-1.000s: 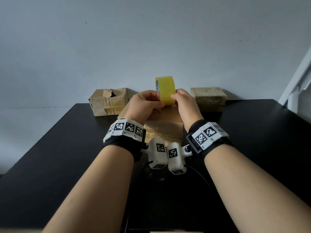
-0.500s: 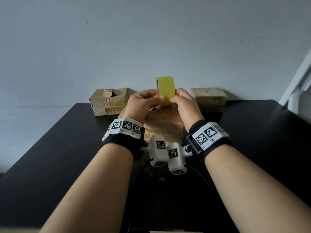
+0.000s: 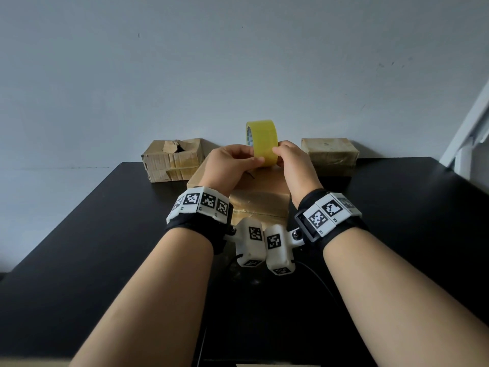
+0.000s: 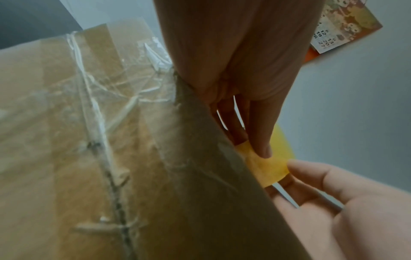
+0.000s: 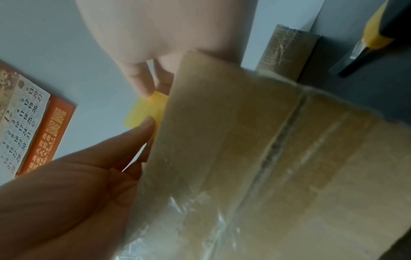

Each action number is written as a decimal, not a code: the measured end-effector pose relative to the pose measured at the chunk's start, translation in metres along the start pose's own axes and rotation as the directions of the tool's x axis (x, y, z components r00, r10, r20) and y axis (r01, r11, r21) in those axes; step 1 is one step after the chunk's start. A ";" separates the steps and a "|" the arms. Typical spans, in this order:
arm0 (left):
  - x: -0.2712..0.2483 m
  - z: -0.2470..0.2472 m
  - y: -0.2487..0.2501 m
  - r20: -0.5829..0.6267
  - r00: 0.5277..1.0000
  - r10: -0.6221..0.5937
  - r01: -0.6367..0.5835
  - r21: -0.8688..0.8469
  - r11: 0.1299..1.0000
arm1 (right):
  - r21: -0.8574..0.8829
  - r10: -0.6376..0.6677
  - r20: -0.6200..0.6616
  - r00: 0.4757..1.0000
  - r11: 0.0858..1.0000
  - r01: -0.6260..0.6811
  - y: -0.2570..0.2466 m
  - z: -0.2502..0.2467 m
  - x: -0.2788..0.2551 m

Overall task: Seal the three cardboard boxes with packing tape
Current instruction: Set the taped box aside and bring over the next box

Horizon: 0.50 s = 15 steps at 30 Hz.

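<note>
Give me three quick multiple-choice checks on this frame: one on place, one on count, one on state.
1. The tape roll is:
A. flat on the table
B. held above the middle box
C. on the right box

2. Cardboard boxes in view:
A. two
B. three
C. four

3. The left box's top is:
A. torn open
B. smooth and shut
C. under a hand

Key: 1 B, the left hand and right hand hold it over the middle box; 2 B, counting the right box; 3 A, ragged cardboard shows a hole.
</note>
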<state>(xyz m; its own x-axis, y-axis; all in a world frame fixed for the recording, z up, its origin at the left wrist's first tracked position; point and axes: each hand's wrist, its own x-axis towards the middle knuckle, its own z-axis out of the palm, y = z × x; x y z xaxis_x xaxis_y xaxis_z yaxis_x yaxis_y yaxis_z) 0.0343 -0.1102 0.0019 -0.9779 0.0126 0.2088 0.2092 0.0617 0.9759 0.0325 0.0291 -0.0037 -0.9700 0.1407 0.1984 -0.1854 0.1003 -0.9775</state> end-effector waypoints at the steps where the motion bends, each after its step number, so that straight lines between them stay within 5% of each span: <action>1: 0.000 0.000 0.001 0.000 1.000 -0.003 0.003 -0.010 1.000 | -0.001 0.002 -0.001 1.000 1.000 -0.002 0.000 0.000 0.000; 15: 0.006 -0.001 -0.001 -0.051 0.998 -0.044 0.035 -0.167 0.985 | -0.032 -0.035 0.039 0.999 0.999 0.036 -0.001 0.000 -0.007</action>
<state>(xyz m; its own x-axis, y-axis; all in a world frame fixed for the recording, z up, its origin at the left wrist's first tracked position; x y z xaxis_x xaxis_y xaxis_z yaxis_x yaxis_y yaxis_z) 0.0281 -0.1110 0.0026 -0.9848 -0.0408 0.1690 0.1725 -0.1051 0.9794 0.0395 0.0285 -0.0045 -0.9684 0.0983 0.2291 -0.2149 0.1367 -0.9670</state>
